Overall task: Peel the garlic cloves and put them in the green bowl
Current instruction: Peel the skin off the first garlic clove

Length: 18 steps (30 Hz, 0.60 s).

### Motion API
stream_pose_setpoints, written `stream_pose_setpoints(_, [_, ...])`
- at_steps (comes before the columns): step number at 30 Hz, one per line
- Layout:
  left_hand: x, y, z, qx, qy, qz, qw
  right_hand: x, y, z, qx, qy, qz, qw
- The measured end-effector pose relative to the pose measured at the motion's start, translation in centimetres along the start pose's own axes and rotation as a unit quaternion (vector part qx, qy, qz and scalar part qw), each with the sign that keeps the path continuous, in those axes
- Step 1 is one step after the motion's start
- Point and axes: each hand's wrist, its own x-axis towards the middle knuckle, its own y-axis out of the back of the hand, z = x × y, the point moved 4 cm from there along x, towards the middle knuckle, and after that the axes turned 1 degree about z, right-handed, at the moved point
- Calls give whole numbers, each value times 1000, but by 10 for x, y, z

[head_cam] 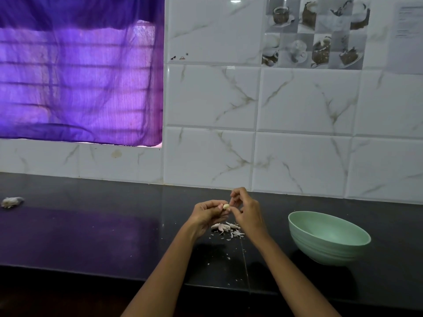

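Black polished stone counter (pixel 91 236), glossy, throwing back a purple sheen on the side left of the bowl. Bowl (pixel 329 236) pale green, round, matte, faint ribbed rings on its outer wall; tilted look from the wide lens, inside smooth, no contents showing from this angle.

Left of the bowl, both hands raised just above the counter. Left hand (pixel 209 215) curled, thumb and fingertips pinching a small clove (pixel 226 206), cream-yellow, rounded, smooth. Right hand (pixel 245 210) meets it from the bowl's side: thumb and forefinger pinched at the clove's edge, remaining fingers bent and fanned loosely above. Whether a strip of skin is between those fingertips, cannot tell.

Directly below the hands, left of the bowl, a small heap of peels (pixel 226 228): papery, whitish-pink, curled and pointed slivers. Finer flakes scattered nearer the counter's front edge.

Far left of the bowl, near the counter's end, a pale lumpy mass (pixel 12 201), papery-looking; blurred, identity uncertain.

Behind the bowl, wall tiles (pixel 304 99) glossy white with grey-gold marble veining; above it, a tile (pixel 314 33) printed with cups and desserts in grey and brown. Up and left of the bowl, a sheer purple curtain (pixel 80 69), thin weave, horizontal bars showing through.
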Motion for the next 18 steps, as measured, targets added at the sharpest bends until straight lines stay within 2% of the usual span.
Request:
stream_pose_setpoints(14, [-1, -7, -4, -3, 54, -66, 996, 1, 0, 6, 64, -54, 9, 996])
stream_pose_setpoints(18, [-2, -7, -4, 18, 46, -54, 997, 1, -1, 1, 81, -53, -3, 995])
